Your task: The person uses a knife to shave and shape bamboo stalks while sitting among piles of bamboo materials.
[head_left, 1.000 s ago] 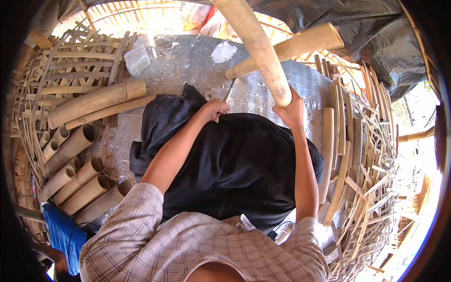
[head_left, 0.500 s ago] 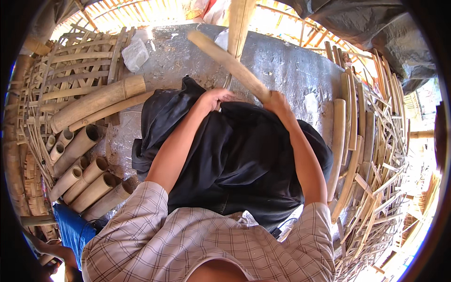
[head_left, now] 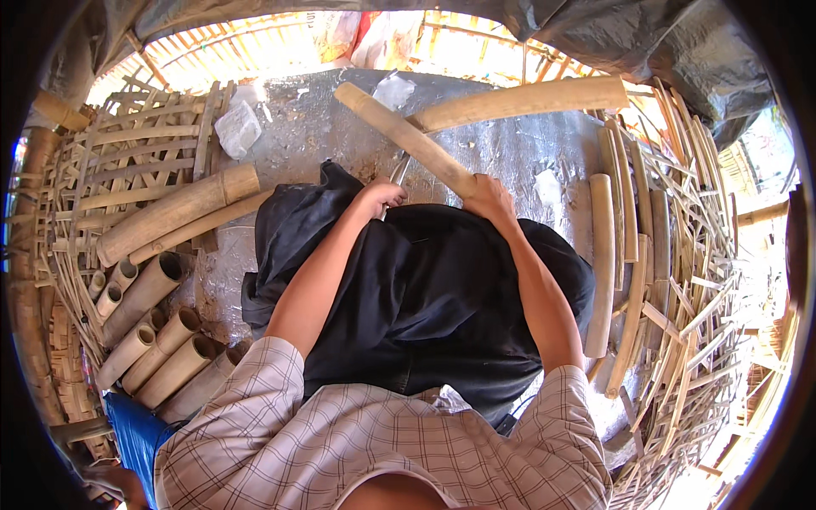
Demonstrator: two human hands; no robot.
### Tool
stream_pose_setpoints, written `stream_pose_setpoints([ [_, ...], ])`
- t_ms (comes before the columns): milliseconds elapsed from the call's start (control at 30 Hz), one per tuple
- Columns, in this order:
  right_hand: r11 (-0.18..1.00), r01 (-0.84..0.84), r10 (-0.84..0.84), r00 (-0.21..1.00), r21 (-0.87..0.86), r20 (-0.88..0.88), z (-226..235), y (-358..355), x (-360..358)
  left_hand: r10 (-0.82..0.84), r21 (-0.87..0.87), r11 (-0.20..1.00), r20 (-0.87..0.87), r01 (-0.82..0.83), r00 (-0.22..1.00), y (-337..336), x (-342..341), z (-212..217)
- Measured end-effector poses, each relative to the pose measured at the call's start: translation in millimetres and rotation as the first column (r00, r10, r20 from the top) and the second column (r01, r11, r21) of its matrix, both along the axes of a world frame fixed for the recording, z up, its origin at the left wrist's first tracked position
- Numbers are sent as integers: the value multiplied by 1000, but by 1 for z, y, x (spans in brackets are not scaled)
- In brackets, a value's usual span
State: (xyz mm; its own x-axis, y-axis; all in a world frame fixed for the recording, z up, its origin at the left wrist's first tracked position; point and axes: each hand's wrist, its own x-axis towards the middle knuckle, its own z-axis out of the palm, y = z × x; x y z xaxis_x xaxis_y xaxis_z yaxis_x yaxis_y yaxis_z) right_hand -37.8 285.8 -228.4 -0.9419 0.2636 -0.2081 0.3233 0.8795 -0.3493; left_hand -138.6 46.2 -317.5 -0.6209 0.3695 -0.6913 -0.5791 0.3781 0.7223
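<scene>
Left hand (head_left: 380, 198), centre of frame: fingers curled round a narrow metal tool (head_left: 399, 168), probably low on it to keep the tip steady. Right hand (head_left: 491, 200), right of centre: fingers wrapped around the near end of a bamboo stick (head_left: 406, 140), likely gripped there for reach. Stick slants to upper centre: smooth, pale tan, rounded far end. It overlaps the tool's tip and the left end of a broad bamboo piece (head_left: 531, 98) at upper right; contact cannot be told. Black cloth (head_left: 442, 289), soft and creased, covers the lap, presumably as protection. Beyond: scuffed grey sheet (head_left: 544, 144); hollow bamboo tubes (head_left: 153, 289) at lower left, apparently grouped for easy reach; rough slats (head_left: 680, 374) at right.
</scene>
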Motion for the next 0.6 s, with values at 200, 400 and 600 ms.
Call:
stream_pose_setpoints([
  [200, 998, 55, -58, 990, -26, -128, 44, -14, -1, -24, 19, 999, -255, 30, 967, -10, 2, 3],
  [400, 967, 106, -166, 952, -231, -258, 62, 7, 23, -42, 313, 949, -8, 42, 999, -15, 28, 77],
  [600, 953, 240, -255, 965, -182, -59, 21, 4, 35, -132, 668, 580, 642, -466, 755, -26, 27, 96],
])
